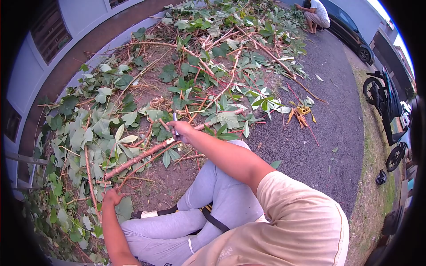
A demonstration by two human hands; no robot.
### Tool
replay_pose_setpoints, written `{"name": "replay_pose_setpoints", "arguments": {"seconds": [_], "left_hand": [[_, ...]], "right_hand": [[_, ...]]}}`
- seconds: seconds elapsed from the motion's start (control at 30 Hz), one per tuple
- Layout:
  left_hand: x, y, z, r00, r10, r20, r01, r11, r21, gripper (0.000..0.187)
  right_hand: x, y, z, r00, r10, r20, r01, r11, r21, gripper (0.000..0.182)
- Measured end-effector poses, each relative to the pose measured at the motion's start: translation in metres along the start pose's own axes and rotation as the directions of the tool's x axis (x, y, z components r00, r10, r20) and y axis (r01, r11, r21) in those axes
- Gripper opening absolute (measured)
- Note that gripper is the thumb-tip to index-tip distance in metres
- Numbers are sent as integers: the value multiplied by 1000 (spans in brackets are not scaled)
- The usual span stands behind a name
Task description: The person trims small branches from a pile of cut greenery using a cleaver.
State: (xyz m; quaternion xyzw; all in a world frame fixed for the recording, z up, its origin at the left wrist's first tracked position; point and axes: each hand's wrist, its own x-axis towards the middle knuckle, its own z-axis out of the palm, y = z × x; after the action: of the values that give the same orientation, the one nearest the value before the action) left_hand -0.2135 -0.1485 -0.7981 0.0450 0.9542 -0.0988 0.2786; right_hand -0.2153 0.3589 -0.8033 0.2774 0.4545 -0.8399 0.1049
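My right hand (pixel 181 131) is closed around what looks like a knife, its narrow blade (pixel 175 114) pointing away from me. It is over a thick brown branch (pixel 137 158) that slants across the ground before my legs. A pale, bare patch (pixel 170 141) shows on that branch just below the hand. My left hand (pixel 113 196) is lower left, by the near end of the thick branch, its fingers closed at the end of a thinner branch (pixel 144 165). The fingertips are partly hidden. Green lobed leaves (pixel 92 133) lie around both hands.
Cut branches and leaves spread up to a house wall (pixel 84 26). Asphalt (pixel 326 133) runs along the right. Yellow wilted leaves (pixel 301 114) lie on it. Farther off are a crouching person (pixel 317 15), a dark car (pixel 348 29) and a motorbike (pixel 390 115).
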Motion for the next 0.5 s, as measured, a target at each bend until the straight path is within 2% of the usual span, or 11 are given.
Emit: {"name": "replay_pose_setpoints", "arguments": {"seconds": [0.07, 0.1, 0.17, 0.23, 0.37, 0.43, 0.47, 0.5], "left_hand": [[-2, 1, -1, 1000, 1, 11, -1, 1000, -2, 70], [-4, 2, -2, 1000, 3, 7, -3, 1000, -3, 69], [-2, 2, -3, 1000, 6, 2, -6, 1000, -6, 68], [1, 0, 0, 1000, -1, 29, 1, 1000, 14, 81], [-3, 3, -4, 998, -7, 57, 7, 1000, 6, 82], [-5, 4, -1, 1000, -13, -22, 13, 1000, -7, 69], [-5, 4, 0, 1000, -13, -14, 13, 1000, -12, 69], [-3, 3, 1, 1000, -1, -22, 1, 1000, -8, 70]], "right_hand": [[-1, -1, 2, 1000, 14, -25, -14, 1000, -8, 15], [-2, -2, 4, 999, 24, -49, -25, 1000, -16, 21], [-5, -2, 5, 999, 18, -46, -18, 1000, -12, 17], [-6, -2, 6, 999, 13, -42, -14, 1000, -10, 15], [-3, 8, 6, 999, 28, -32, -31, 995, -96, 18], [7, 16, 2, 999, 54, -4, -54, 989, -139, 23], [8, 19, 2, 998, 60, -7, -61, 988, -145, 23], [9, 22, 1, 999, 47, 9, -44, 972, -233, 23]]}}
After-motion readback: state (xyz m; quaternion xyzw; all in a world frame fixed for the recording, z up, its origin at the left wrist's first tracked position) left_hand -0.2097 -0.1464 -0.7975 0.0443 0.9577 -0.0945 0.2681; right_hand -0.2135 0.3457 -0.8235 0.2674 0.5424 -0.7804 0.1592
